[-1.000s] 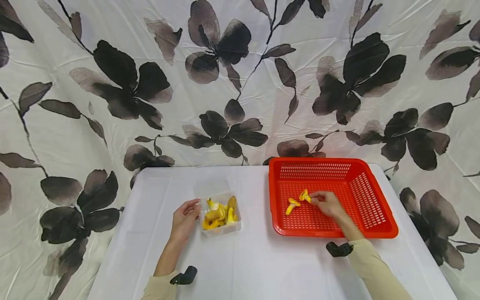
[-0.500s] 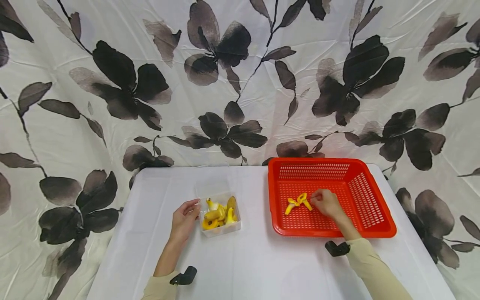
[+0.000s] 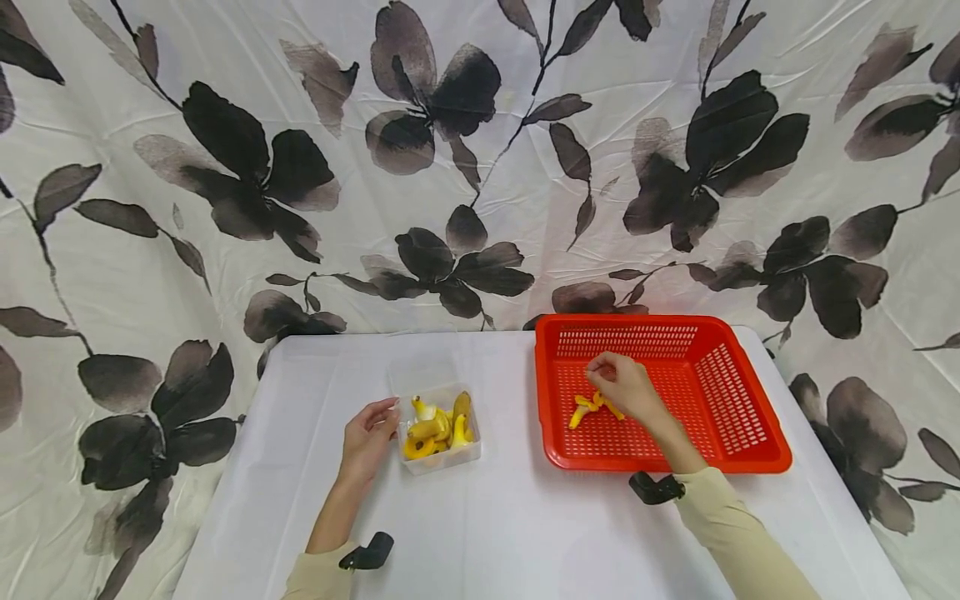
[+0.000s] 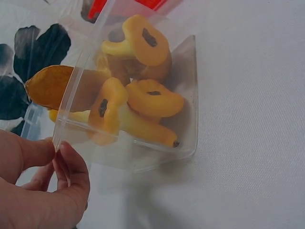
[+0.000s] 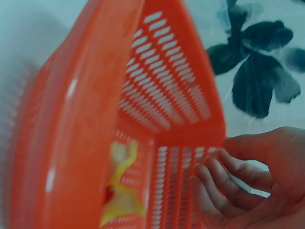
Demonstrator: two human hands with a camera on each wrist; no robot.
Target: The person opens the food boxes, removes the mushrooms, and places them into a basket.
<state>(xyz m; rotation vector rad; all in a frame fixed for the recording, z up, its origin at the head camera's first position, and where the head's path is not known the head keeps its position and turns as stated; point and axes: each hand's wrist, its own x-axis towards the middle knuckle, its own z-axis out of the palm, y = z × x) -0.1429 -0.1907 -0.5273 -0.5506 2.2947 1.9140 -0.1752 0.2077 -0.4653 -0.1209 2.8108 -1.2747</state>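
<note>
My left hand [image 3: 367, 437] pinches the left rim of a clear plastic box [image 3: 450, 458] between thumb and fingers, plain in the left wrist view. Several yellow chanterelle-like mushrooms [image 4: 147, 40] and a brown-yellow oval piece [image 4: 50, 88] lie inside it. Over the red perforated basket [image 3: 750, 462] hovers my right hand [image 3: 626, 387], fingers loosely bent around nothing. Two yellow mushrooms [image 3: 580, 412] lie close together on the basket floor, just below that hand, which partly hides one of them. The right wrist view shows them blurred beyond the basket wall.
A see-through lid [image 3: 420, 373] lies folded back behind the box. White cloth covers the table [image 3: 510, 517], and a floral curtain [image 3: 525, 167] hangs behind it. The basket stands at the table's right rear.
My right hand has let go of a mushroom beside the other one in the basket. It has then lifted and moved left. My left hand stays on the box.
</note>
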